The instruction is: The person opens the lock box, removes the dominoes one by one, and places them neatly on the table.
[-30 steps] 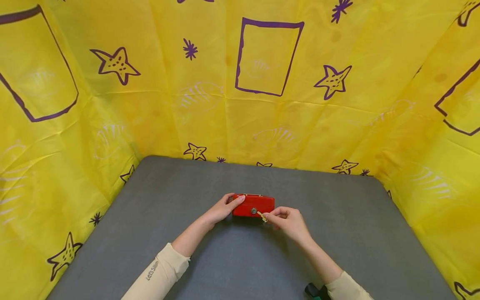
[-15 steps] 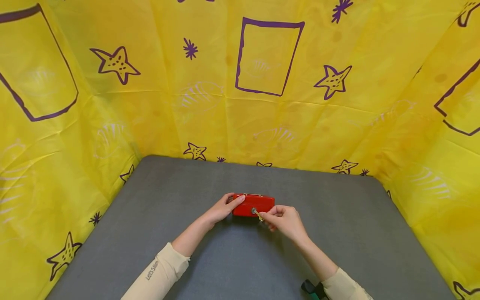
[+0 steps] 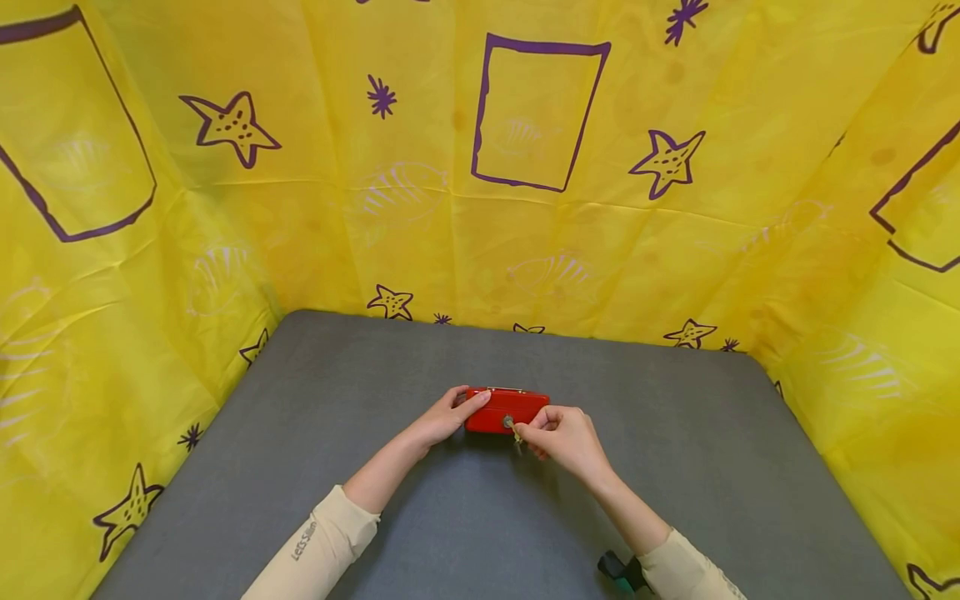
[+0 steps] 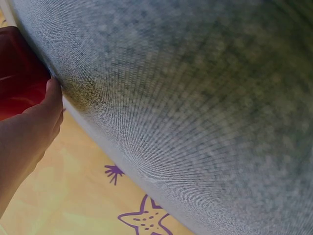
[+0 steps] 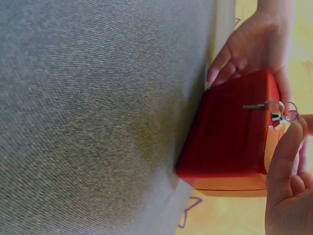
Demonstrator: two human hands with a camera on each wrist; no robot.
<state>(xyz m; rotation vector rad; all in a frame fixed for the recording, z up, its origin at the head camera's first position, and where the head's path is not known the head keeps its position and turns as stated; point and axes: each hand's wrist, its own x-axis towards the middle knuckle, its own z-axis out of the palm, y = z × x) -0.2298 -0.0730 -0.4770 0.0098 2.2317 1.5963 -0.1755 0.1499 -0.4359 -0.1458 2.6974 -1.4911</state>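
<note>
A small red box [image 3: 525,408] with a round lock on its front stands on the grey table. The left hand [image 3: 441,419] grips its left end, thumb along the top front edge. In the left wrist view that hand [image 4: 36,129] lies against the red box [image 4: 22,73]. The right hand [image 3: 572,442] pinches a key between thumb and fingers at the lock. In the right wrist view the key's head is largely covered by the fingertips, and a second key [image 5: 254,106] hangs from the ring [image 5: 293,108]. How deep the key sits is hidden.
The grey table [image 3: 337,367] is bounded by yellow cloth walls [image 3: 420,233] with purple drawings. Near the front, beside the right sleeve [image 3: 686,567], lies a dark and green object [image 3: 617,568].
The right hand has moved slightly left, bringing the key from just outside the lock up to it. The left hand and the box have stayed put.
</note>
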